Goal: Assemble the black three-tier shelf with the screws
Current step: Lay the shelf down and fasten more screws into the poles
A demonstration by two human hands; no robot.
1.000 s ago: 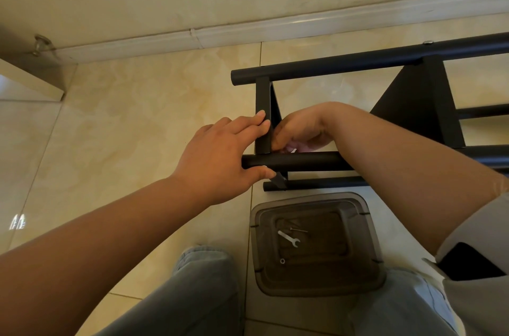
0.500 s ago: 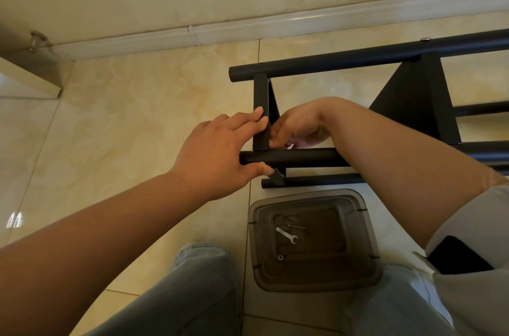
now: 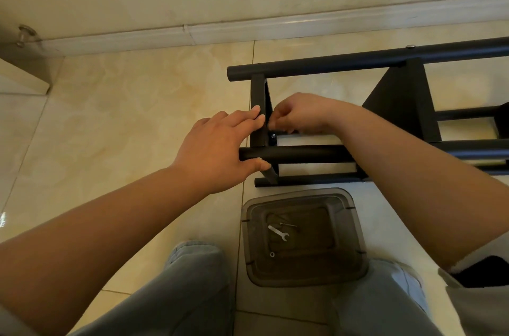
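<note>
Shelf: the black shelf (image 3: 358, 63) is being kept lying on its side on the floor (image 3: 124, 115).
Left hand (image 3: 217, 148): the near tube (image 3: 297, 154) is being gripped, fingers (image 3: 254, 111) pressed against the crossbar (image 3: 259, 112).
Right hand (image 3: 297, 114): fingers curled at the bracket by a screw (image 3: 273, 136); whether something is being pinched cannot be told.

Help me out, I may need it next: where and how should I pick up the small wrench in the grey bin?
Pinch the wrench across its thin middle shank, coming straight down from above. It lies flat on the floor of the open-topped bin, walls all around, so a side approach looks blocked. The nearby screw seems to leave the shank free.
</note>
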